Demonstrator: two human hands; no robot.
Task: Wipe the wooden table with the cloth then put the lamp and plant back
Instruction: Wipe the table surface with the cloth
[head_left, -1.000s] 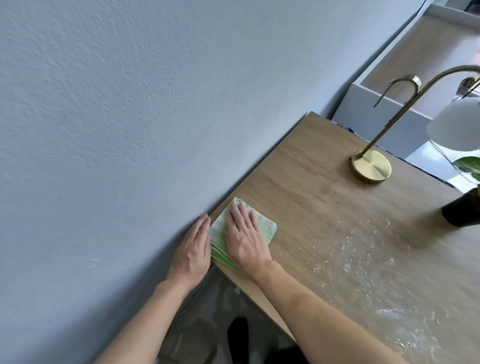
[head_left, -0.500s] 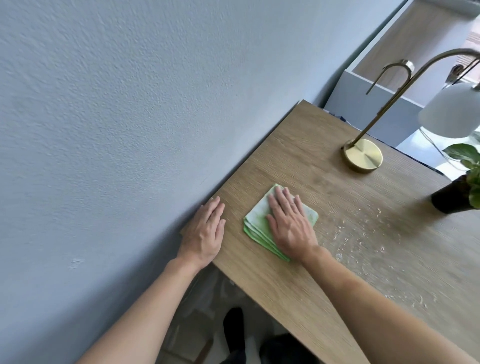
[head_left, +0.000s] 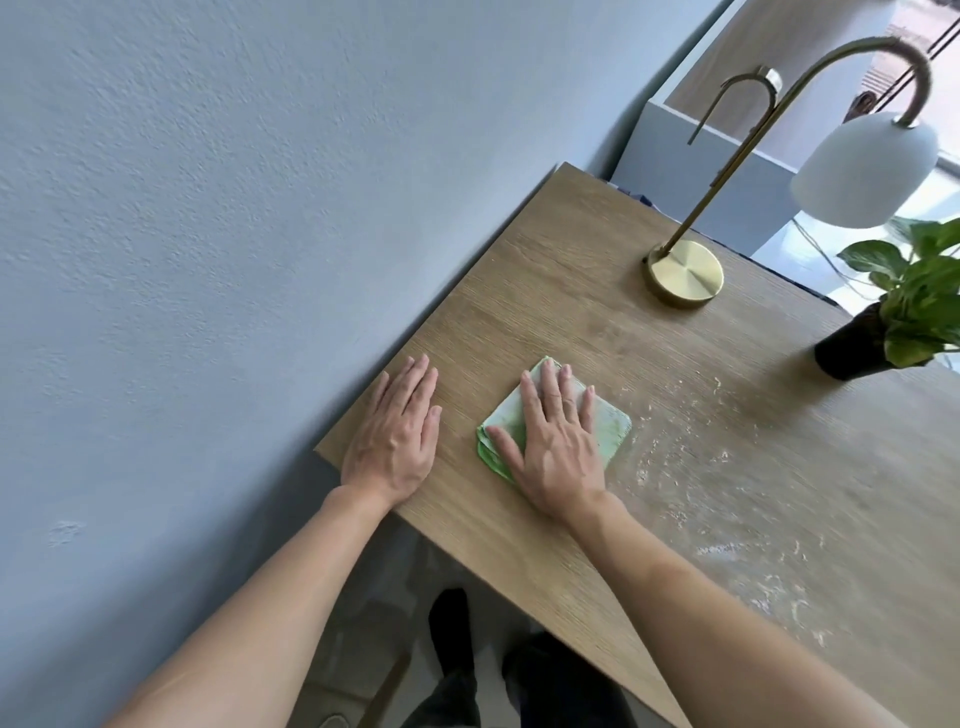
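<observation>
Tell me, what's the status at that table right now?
Left hand flat on wooden table, empty. Right hand pressing folded green cloth. White dust ahead; brass lamp and potted plant beyond.

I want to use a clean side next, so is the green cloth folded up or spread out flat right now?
Folded. The green cloth shows stacked layers along its near-left edge, under the flat right hand.

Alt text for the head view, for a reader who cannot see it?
A right hand presses a folded green cloth flat on a dusty wooden table, left hand resting beside it. A brass lamp with white shade and a black-potted green plant stand beyond.
</observation>
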